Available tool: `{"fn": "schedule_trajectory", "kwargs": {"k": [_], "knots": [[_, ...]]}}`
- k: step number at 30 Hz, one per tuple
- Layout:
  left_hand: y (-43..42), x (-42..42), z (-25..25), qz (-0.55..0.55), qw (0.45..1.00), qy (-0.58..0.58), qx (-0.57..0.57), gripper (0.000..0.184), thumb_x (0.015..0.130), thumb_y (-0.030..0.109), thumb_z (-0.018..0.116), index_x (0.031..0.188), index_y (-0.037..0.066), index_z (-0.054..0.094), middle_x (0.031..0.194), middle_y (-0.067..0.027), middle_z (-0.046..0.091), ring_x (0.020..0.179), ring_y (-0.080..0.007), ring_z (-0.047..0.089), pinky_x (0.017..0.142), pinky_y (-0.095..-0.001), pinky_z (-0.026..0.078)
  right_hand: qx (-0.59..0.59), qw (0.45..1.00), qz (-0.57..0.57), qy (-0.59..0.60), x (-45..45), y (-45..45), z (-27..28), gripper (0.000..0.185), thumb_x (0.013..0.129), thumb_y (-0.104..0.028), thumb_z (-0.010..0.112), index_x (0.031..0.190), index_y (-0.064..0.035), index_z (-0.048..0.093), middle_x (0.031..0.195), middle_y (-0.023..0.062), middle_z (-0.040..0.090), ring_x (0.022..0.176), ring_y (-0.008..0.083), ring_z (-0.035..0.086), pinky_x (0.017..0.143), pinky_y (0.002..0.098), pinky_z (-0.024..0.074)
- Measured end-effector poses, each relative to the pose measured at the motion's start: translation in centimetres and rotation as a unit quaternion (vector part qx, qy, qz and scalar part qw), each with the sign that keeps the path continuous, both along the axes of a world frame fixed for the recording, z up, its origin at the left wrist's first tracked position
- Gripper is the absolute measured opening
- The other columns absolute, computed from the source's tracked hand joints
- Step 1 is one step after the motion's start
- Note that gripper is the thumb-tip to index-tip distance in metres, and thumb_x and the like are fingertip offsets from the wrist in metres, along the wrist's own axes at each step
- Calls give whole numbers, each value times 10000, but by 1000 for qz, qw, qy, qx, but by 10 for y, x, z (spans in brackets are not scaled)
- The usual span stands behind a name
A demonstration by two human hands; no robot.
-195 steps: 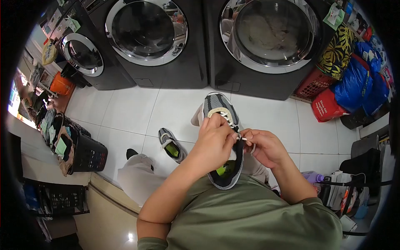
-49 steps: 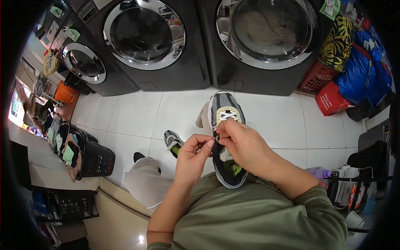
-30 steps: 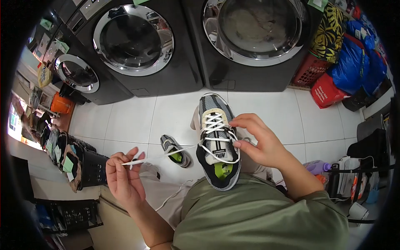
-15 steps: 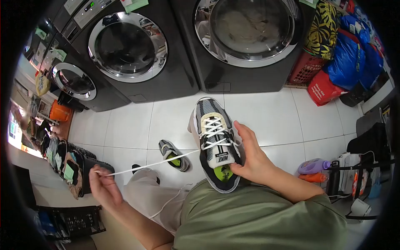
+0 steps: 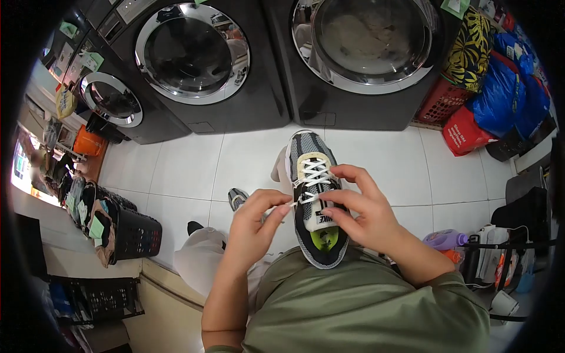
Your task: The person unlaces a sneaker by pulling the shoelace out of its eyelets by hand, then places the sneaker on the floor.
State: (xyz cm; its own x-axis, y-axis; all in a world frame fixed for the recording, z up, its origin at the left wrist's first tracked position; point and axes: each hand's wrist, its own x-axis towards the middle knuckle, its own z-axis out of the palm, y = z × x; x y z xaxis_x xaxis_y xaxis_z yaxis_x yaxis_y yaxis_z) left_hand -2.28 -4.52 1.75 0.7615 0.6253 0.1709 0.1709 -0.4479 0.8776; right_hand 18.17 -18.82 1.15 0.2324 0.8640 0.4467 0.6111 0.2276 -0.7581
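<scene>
A grey, black and white sneaker (image 5: 313,226) with a green insole rests on my raised leg, toe pointing away from me. White shoelace (image 5: 316,172) criss-crosses its front. On the left of the shoe, my left hand (image 5: 257,223) pinches the lace near the upper eyelets between thumb and fingertips. My right hand (image 5: 368,215) is over the shoe's right side, its thumb and fingers apart. One right fingertip meets the lace by the tongue, while the thumb is near the tongue's label. A second sneaker (image 5: 237,198) stands on the floor, partly hidden behind my left hand.
Dark front-loading machines (image 5: 241,112) line the far side of the white tiled floor (image 5: 388,170). A black laundry basket (image 5: 138,235) with clothes is on the left. Blue bags (image 5: 497,94) and a red bag (image 5: 462,132) sit far right; a purple bottle (image 5: 445,239) stands nearer.
My left hand has come right, from the far end of the stretched lace to the shoe. My right hand has moved from the shoe's heel edge up over the laces.
</scene>
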Motion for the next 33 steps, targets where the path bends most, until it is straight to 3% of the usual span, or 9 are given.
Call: {"fn": "schedule_trajectory", "kwargs": {"k": [4, 6, 11, 12, 15, 20, 26, 27, 33], "knots": [[-2, 11, 1, -10, 994, 24, -110, 78, 1011, 41, 636, 1060, -13, 666, 1019, -33, 666, 881, -72, 580, 768, -224, 471, 59, 983, -51, -164, -11, 13, -2, 239, 804, -68, 792, 1028, -24, 722, 1284, 181, 586, 1177, 391, 579, 1006, 499, 478], [-2, 12, 4, -3, 984, 24, -175, 56, 1007, 47, 649, 1034, -2, 644, 1007, -31, 665, 856, -65, 567, 756, -209, 461, 63, 981, -44, -179, -11, 17, 0, 252, 763, -33, 762, 1007, -13, 703, 1276, 183, 589, 1167, 392, 581, 1007, 491, 478], [10, 8, -25, -30, 918, -109, -380, 78, 996, 56, 668, 1040, 15, 617, 1013, -34, 663, 854, -69, 576, 731, -217, 460, 86, 967, -37, -237, -8, 24, -8, 309, 733, -15, 731, 1035, 3, 668, 1232, 173, 593, 1099, 368, 604, 962, 480, 491], [11, 6, -28, -33, 892, -138, -430, 84, 996, 60, 669, 1045, 17, 616, 1013, -33, 663, 856, -73, 581, 733, -220, 463, 89, 969, -34, -227, -7, 23, -10, 314, 741, -23, 741, 1043, 5, 662, 1224, 171, 592, 1084, 365, 607, 954, 479, 491], [16, 2, -30, -64, 921, -83, -375, 101, 1025, 80, 631, 1082, -2, 615, 1068, -64, 661, 952, -130, 611, 901, -295, 515, 85, 977, -41, -190, -9, 19, -12, 319, 773, -46, 767, 1062, 10, 646, 1200, 168, 591, 1052, 362, 612, 927, 470, 497], [20, 6, -16, -63, 913, -43, -402, 164, 1027, 158, 656, 1079, 5, 627, 1003, -42, 659, 901, -124, 599, 851, -281, 506, 30, 989, -78, -123, -13, 2, 2, 294, 855, -78, 781, 1090, 12, 629, 1175, 178, 584, 1001, 373, 624, 842, 425, 533], [24, 7, -25, -96, 901, -29, -422, 164, 1016, 174, 678, 1050, 20, 633, 947, -18, 648, 875, -117, 593, 821, -276, 494, -70, 993, -61, 79, 7, -15, -6, 168, 940, -95, 713, 1056, 12, 652, 1059, 153, 632, 900, 315, 669, 764, 381, 551], [24, 8, -25, -101, 895, -36, -433, 158, 1016, 170, 678, 1045, 21, 632, 943, -17, 646, 875, -116, 593, 822, -276, 494, -112, 987, -53, 99, 13, -17, -10, 148, 956, -108, 699, 1039, 9, 660, 1008, 133, 659, 909, 293, 678, 782, 370, 549], [20, 10, -30, -117, 907, -76, -397, 102, 1019, 132, 660, 1016, 49, 599, 989, -19, 642, 845, -82, 567, 767, -226, 463, -182, 957, 40, 223, 35, -18, -23, 107, 990, -108, 678, 1011, -7, 650, 1049, 73, 680, 907, 147, 635, 848, 307, 523]]}}
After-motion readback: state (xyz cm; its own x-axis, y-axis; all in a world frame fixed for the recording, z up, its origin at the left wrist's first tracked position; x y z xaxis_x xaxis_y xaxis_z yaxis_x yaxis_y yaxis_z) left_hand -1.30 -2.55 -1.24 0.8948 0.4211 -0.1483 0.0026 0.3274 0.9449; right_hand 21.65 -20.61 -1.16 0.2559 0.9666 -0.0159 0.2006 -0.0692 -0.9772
